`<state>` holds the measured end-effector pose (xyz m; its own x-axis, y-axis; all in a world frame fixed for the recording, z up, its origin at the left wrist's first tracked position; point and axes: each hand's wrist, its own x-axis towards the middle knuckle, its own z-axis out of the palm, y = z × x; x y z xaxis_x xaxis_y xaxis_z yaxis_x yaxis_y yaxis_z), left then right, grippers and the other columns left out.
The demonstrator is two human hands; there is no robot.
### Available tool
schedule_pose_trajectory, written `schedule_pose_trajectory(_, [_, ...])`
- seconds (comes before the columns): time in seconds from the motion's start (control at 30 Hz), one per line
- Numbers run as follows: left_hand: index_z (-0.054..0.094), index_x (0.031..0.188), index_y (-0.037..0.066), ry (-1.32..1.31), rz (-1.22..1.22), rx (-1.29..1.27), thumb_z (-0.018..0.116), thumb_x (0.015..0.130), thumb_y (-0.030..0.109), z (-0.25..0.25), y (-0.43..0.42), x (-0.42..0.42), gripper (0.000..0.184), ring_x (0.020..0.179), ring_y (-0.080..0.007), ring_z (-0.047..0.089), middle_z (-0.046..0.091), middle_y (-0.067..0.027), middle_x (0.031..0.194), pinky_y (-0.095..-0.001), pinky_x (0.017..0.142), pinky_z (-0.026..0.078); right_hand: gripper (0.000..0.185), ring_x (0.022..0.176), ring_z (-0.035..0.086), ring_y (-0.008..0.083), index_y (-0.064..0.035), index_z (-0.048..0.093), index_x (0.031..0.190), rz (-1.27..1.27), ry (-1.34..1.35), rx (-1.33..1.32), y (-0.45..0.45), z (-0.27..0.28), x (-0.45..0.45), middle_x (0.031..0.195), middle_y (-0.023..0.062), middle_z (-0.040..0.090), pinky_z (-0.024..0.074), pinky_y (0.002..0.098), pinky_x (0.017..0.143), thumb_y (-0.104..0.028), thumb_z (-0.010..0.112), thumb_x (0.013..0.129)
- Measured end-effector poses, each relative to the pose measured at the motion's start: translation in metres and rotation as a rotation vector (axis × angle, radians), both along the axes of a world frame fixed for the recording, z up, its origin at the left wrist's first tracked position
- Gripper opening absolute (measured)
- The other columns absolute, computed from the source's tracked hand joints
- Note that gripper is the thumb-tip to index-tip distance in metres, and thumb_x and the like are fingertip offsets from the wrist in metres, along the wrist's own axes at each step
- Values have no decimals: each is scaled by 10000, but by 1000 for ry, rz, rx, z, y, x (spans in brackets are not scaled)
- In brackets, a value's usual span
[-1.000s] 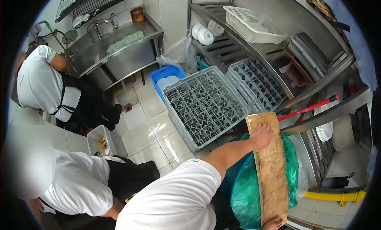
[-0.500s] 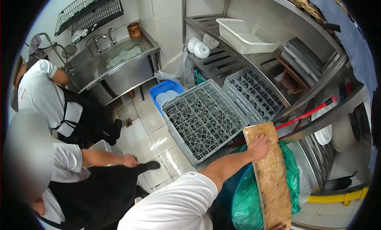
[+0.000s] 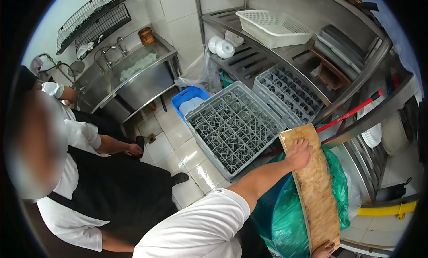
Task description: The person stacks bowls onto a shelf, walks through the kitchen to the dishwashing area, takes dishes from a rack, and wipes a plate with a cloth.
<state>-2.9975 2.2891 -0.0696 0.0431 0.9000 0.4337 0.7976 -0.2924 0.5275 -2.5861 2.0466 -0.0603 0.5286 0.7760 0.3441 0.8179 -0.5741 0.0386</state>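
Note:
A long, worn wooden board (image 3: 318, 193), its face stained brown, lies tilted over a bin lined with a green plastic bag (image 3: 285, 215). Near the board's far end, my left hand (image 3: 299, 154) holds it, fingers bent over the face and the arm reaching across from the left. At the bottom of the view my right hand (image 3: 324, 250) grips the near end; only part of it shows. The bin's dark rim and the bag bulge out on both sides of the board.
Grey glass racks (image 3: 236, 129) stand on the floor beyond the board, beside a blue crate (image 3: 189, 102). A co-worker in a black apron (image 3: 120, 186) stands at left, another by the sink (image 3: 147, 75). A red handle (image 3: 352, 113) slants past the steel shelf (image 3: 249, 64).
The board and both my hands sit slightly further right in view, and more of my right hand shows. The nearer co-worker has stepped closer, lowering one arm.

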Motion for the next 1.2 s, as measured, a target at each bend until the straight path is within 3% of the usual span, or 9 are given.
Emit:
schedule_pose_trajectory(0.53, [568, 988, 12, -51, 18, -9, 602, 765, 211, -6, 2, 2, 301, 1046, -313, 472, 517, -178, 1064, -441, 892, 365, 559, 1119, 504, 358, -90, 508, 1264, -85, 72, -76, -2, -6, 15, 1246, 167, 520, 419, 474, 903, -510, 396, 912])
schedule_pose_trajectory(0.7, [502, 1187, 8, -844, 365, 103, 639, 766, 126, 0, -9, -102, 458, 666, -235, 605, 633, -130, 775, -347, 617, 487, 556, 1129, 507, 354, -113, 474, 1314, -151, 33, -43, 13, -32, 23, 1321, 149, 483, 394, 458, 943, -500, 364, 930])
schedule_pose_trajectory(0.8, [386, 1305, 16, -1005, 769, -111, 621, 763, 92, -61, -51, -238, 596, 827, -269, 633, 655, -161, 912, -379, 741, 497, 577, 1159, 482, 359, -96, 466, 1317, -121, 84, -62, 14, -24, 21, 1333, 165, 467, 381, 454, 963, -512, 360, 931])
schedule_pose_trajectory(0.83, [402, 1303, 15, -631, 1067, -77, 614, 741, 93, -89, -66, -279, 606, 920, -321, 631, 643, -210, 1029, -404, 805, 485, 591, 1189, 458, 356, -78, 461, 1317, -102, 89, -57, 12, -24, 19, 1321, 185, 468, 373, 445, 975, -516, 362, 933])
schedule_pose_trajectory(0.9, [469, 1241, 5, -557, 1078, -248, 633, 704, 130, -109, -106, -351, 576, 932, -347, 628, 620, -222, 1091, -408, 795, 492, 593, 1182, 463, 355, -76, 461, 1317, -122, 107, -66, 11, -20, 14, 1323, 178, 469, 373, 446, 974, -515, 365, 930])
schedule_pose_trajectory(0.97, [510, 1187, -10, -718, 983, -283, 633, 709, 142, -111, -128, -386, 516, 866, -334, 637, 636, -201, 1010, -391, 741, 508, 596, 1176, 469, 354, -74, 461, 1317, -134, 119, -66, 15, -21, 14, 1325, 171, 470, 374, 446, 972, -515, 368, 927])
schedule_pose_trajectory(1.07, [560, 1122, -18, -52, 575, -824, 632, 710, 153, -207, -102, -479, 452, 793, -302, 644, 645, -175, 885, -376, 673, 515, 594, 1147, 492, 360, -110, 468, 1322, -127, 95, -52, 15, -24, 19, 1365, 137, 446, 388, 462, 957, -531, 366, 915])
schedule_pose_trajectory(1.17, [593, 1082, -20, -699, 966, -482, 633, 701, 168, -114, -114, -404, 427, 797, -288, 653, 656, -188, 847, -376, 659, 516, 599, 1148, 488, 363, -113, 465, 1327, -149, 121, -73, 15, -19, 14, 1372, 134, 439, 385, 461, 959, -535, 362, 914])
schedule_pose_trajectory(1.2, [601, 1087, -10, -505, 934, -364, 632, 694, 171, -103, -110, -375, 434, 777, -277, 659, 659, -193, 840, -373, 654, 519, 601, 1151, 488, 358, -116, 464, 1329, -150, 128, -77, 15, -20, 15, 1372, 133, 440, 382, 459, 964, -536, 359, 913])
